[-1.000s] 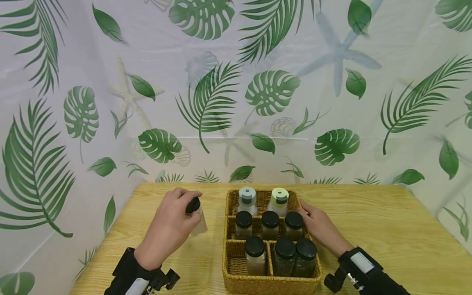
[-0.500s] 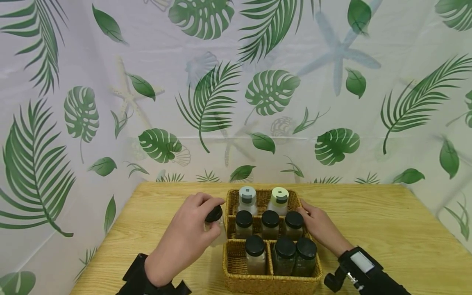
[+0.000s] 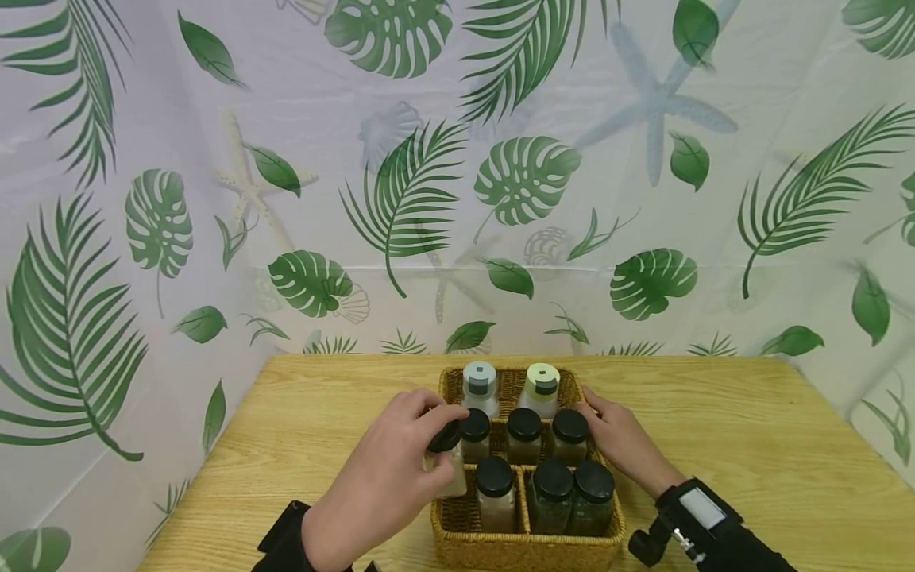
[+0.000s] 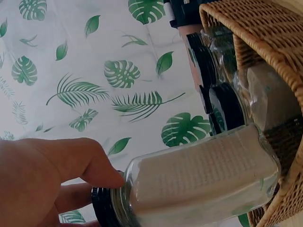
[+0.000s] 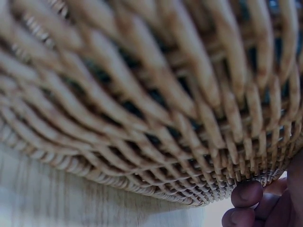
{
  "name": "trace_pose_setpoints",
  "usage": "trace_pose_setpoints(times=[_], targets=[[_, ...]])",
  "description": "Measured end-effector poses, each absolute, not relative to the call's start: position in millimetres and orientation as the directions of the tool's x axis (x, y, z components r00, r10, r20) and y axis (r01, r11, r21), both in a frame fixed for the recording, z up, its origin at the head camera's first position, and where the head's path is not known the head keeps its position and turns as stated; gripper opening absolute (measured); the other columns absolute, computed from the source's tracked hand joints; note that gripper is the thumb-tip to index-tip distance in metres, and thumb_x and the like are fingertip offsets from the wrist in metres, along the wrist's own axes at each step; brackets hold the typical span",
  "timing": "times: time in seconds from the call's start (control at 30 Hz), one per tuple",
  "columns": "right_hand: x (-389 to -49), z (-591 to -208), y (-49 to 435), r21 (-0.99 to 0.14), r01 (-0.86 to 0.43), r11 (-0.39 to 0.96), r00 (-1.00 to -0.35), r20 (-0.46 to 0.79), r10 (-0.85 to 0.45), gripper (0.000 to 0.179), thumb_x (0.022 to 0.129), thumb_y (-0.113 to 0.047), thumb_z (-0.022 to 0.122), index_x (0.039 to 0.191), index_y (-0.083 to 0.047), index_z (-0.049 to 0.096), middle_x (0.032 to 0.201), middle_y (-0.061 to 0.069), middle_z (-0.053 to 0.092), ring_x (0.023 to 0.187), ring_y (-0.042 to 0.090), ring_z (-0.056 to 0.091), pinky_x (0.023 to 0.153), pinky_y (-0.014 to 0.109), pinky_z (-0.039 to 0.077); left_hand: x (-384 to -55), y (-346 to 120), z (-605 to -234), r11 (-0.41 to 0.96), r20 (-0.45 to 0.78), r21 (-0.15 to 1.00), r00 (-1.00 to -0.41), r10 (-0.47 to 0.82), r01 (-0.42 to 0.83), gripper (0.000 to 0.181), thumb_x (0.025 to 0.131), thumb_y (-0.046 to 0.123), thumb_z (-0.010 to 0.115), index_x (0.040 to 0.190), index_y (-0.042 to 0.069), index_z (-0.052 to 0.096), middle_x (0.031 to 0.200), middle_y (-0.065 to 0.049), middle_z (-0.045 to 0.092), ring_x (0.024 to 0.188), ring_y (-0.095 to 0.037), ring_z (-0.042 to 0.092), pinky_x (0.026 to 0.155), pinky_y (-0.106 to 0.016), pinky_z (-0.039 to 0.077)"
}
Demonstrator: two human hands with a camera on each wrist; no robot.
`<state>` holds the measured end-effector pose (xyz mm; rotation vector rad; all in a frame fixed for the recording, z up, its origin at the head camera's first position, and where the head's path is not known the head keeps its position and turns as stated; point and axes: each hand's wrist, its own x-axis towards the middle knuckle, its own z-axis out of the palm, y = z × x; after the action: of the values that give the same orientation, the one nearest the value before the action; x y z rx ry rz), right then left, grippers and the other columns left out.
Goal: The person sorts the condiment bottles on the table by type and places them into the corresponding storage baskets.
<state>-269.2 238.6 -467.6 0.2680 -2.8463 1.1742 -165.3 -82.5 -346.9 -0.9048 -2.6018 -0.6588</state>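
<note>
My left hand (image 3: 389,473) pinches a glass spice jar (image 3: 452,475) by its black lid, fingers on top and at the sides. The jar holds a pale powder, clear in the left wrist view (image 4: 203,175). It hangs tilted above the front left compartment of a wicker basket (image 3: 529,552), its base by the rim. In that compartment stands another black-lidded jar of pale powder (image 3: 496,508). My right hand (image 3: 620,435) grips the basket's right side near the back; in the right wrist view its curled fingers (image 5: 248,194) touch the woven wall, partly hidden.
Two dark-filled jars (image 3: 554,500) share the front right compartment. Several black-lidded jars (image 3: 524,438) line the middle row. Behind them stand a blue-topped shaker (image 3: 480,388) and a yellow-topped shaker (image 3: 542,389). A leaf-print cloth (image 3: 457,199) hangs behind the wooden table (image 3: 729,429).
My left hand has carried the jar rightward, from over the table at the basket's left to above the front left compartment. The right hand and the basket have stayed in place.
</note>
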Motion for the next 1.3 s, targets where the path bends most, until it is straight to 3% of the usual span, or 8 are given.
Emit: trace_pose_setpoints(times=[0.17,0.2,0.27,0.47,0.7,0.87,1.13,1.3], targets=[[-268.9,-466.3,239.5,-0.694,-0.194,0.693,-0.981,0.132,-0.142,0.062,0.103,-0.041,0.034,0.146,0.004,0.029,0.102,0.031,0.062,0.042,0.013,0.024,0.050,0.032,0.036,-164.5,-74.0,-349.5,0.673,0.406,0.309,-0.733,0.545,0.672,0.042,0.083,0.006,0.058,0.124,0.017,0.060,0.111,0.004,0.051,0.097,-0.009,0.041,0.074,-0.028,0.044],[-268.8,-466.1,239.7,-0.695,-0.193,0.692,-0.981,0.131,-0.142,0.063,0.103,-0.043,0.034,0.146,0.004,0.029,0.103,0.030,0.062,0.042,0.013,0.024,0.050,0.032,0.036,-164.7,-72.8,-350.2,0.670,0.408,0.306,-0.729,0.550,0.677,0.043,0.083,0.005,0.058,0.124,0.017,0.060,0.111,0.004,0.051,0.097,-0.009,0.041,0.074,-0.028,0.043],[-269.0,-465.8,240.0,-0.701,-0.179,0.691,-0.984,0.117,-0.136,0.066,0.102,-0.047,0.032,0.147,0.002,0.028,0.079,0.022,0.060,0.040,0.012,0.023,0.048,0.032,0.035,-165.6,-70.6,-352.0,0.665,0.416,0.298,-0.720,0.556,0.685,0.044,0.081,0.004,0.059,0.123,0.016,0.061,0.111,0.003,0.051,0.097,-0.010,0.041,0.073,-0.028,0.044],[-270.5,-464.3,240.9,-0.708,-0.177,0.683,-0.984,0.110,-0.141,0.062,0.104,-0.041,0.034,0.148,0.002,0.027,0.052,0.004,0.046,0.038,0.011,0.021,0.044,0.030,0.034,-168.6,-67.3,-359.4,0.659,0.410,0.295,-0.715,0.566,0.691,0.043,0.081,0.004,0.060,0.122,0.016,0.061,0.111,0.002,0.052,0.097,-0.011,0.042,0.078,-0.028,0.046],[-269.0,-464.0,243.2,-0.709,-0.183,0.681,-0.983,0.116,-0.143,0.064,0.103,-0.042,0.035,0.147,0.004,0.027,0.059,0.007,0.055,0.037,0.011,0.021,0.046,0.031,0.035,-169.5,-65.0,-373.0,0.659,0.344,0.341,-0.742,0.576,0.670,0.042,0.082,0.005,0.060,0.121,0.018,0.061,0.111,0.003,0.051,0.095,-0.010,0.041,0.078,-0.027,0.044],[-268.0,-465.0,242.8,-0.735,-0.164,0.658,-0.985,0.091,-0.144,0.060,0.104,-0.037,0.036,0.147,0.004,0.026,0.046,0.003,0.046,0.035,0.011,0.020,0.041,0.029,0.032,-170.9,-64.4,-382.4,0.661,0.297,0.374,-0.759,0.580,0.651,0.041,0.083,0.006,0.061,0.122,0.019,0.060,0.111,0.004,0.051,0.096,-0.010,0.042,0.077,-0.027,0.046],[-268.7,-468.8,241.6,-0.731,-0.164,0.662,-0.986,0.091,-0.143,0.060,0.104,-0.037,0.036,0.148,0.003,0.026,0.044,-0.001,0.042,0.035,0.011,0.022,0.039,0.028,0.032,-172.8,-63.6,-397.6,0.667,0.243,0.389,-0.769,0.591,0.636,0.038,0.085,0.007,0.061,0.122,0.016,0.061,0.116,0.002,0.052,0.104,-0.014,0.045,0.088,-0.031,0.047],[-267.4,-471.6,241.0,-0.733,-0.162,0.660,-0.986,0.090,-0.142,0.065,0.103,-0.044,0.034,0.148,0.003,0.026,0.044,-0.003,0.038,0.036,0.011,0.022,0.043,0.029,0.033,-176.2,-63.0,-405.3,0.663,0.211,0.420,-0.778,0.592,0.619,0.039,0.082,0.005,0.065,0.119,0.017,0.063,0.111,0.002,0.054,0.095,-0.014,0.048,0.079,-0.030,0.050]])
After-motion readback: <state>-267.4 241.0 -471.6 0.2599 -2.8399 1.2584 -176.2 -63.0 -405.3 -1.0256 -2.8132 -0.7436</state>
